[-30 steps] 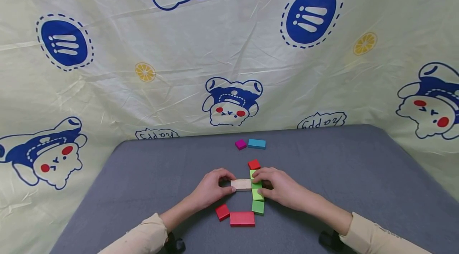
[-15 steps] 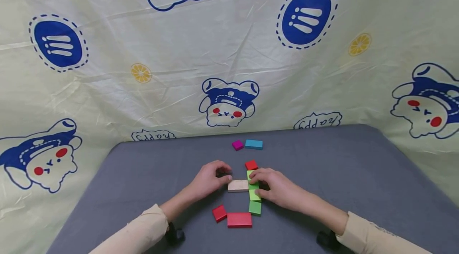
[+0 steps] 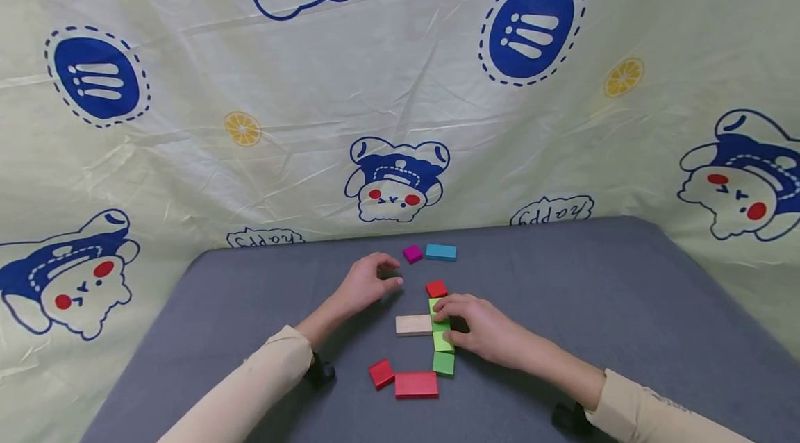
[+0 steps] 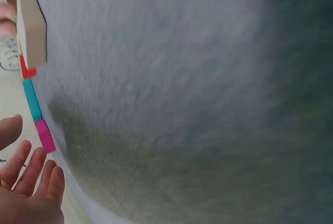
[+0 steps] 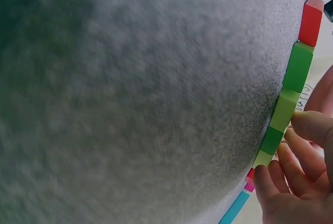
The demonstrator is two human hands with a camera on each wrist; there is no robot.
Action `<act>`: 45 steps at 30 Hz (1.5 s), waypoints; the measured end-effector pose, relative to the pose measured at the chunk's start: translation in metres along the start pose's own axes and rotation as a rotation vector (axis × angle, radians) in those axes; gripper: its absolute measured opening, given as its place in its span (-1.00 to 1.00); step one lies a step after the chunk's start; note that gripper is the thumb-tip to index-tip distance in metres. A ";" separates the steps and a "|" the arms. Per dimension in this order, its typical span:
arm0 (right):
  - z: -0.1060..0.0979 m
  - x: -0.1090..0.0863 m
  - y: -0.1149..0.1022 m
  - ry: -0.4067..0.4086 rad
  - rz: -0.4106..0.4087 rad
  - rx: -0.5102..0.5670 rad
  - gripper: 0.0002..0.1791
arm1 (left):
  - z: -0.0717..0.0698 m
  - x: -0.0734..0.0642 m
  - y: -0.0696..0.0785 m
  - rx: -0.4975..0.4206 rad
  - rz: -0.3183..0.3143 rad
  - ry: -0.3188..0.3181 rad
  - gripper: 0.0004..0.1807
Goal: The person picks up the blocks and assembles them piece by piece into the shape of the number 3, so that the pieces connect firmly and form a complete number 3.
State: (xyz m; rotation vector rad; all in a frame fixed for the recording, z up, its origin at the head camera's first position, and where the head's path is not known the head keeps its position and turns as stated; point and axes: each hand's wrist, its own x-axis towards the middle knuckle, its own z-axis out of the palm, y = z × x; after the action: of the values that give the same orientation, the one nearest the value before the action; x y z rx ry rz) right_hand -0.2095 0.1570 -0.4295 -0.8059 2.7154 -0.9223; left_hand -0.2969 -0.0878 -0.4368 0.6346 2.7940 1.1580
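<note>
My right hand point(image 3: 486, 330) rests its fingertips on a column of green blocks. Its thumb touches the lower light green block point(image 3: 443, 342), and its fingers are at the upper light green block point(image 3: 433, 305). Partly covered between these two is a darker green block point(image 3: 441, 325). A plain wooden block point(image 3: 413, 326) lies flat, its right end against the column. My left hand point(image 3: 367, 282) is over the table beyond the wooden block, fingers loosely bent around nothing. It is nearest a magenta block point(image 3: 412, 254), which also shows above the fingertips in the left wrist view.
A blue block point(image 3: 440, 253) lies right of the magenta one. Small red block point(image 3: 436, 288) tops the column; another green block point(image 3: 444, 364) ends it. Nearer are a long red block point(image 3: 417, 385) and a tilted red block point(image 3: 381, 374). A patterned curtain point(image 3: 300, 82) hangs behind the table.
My left hand has let go of the wooden block's left end and moved away toward the far edge. My right hand stays at the green column. The view has shifted slightly.
</note>
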 end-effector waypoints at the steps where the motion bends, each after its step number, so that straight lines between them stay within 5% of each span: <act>1: 0.000 0.000 0.000 -0.002 0.007 0.002 -0.72 | 0.001 0.004 -0.001 -0.001 -0.005 0.006 -0.65; 14: 0.003 -0.002 -0.002 0.002 0.018 0.010 -0.72 | 0.016 0.046 0.000 -0.011 -0.006 0.061 -0.55; 23: 0.005 0.000 -0.004 -0.002 0.004 0.012 -0.73 | 0.023 0.064 -0.001 -0.032 0.003 0.030 -0.52; 34: 0.001 -0.002 -0.005 0.000 -0.016 0.013 -0.74 | 0.025 0.078 0.010 0.000 0.027 -0.082 -0.53; 45: -0.001 -0.004 -0.002 0.006 -0.009 0.016 -0.74 | 0.037 0.085 0.015 0.072 0.028 -0.068 -0.63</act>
State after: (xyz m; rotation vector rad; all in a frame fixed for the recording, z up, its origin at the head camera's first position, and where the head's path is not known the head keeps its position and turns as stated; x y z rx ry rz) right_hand -0.2052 0.1585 -0.4272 -0.8151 2.7084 -0.9480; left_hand -0.3617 -0.0206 -0.4441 0.7066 2.7892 1.0234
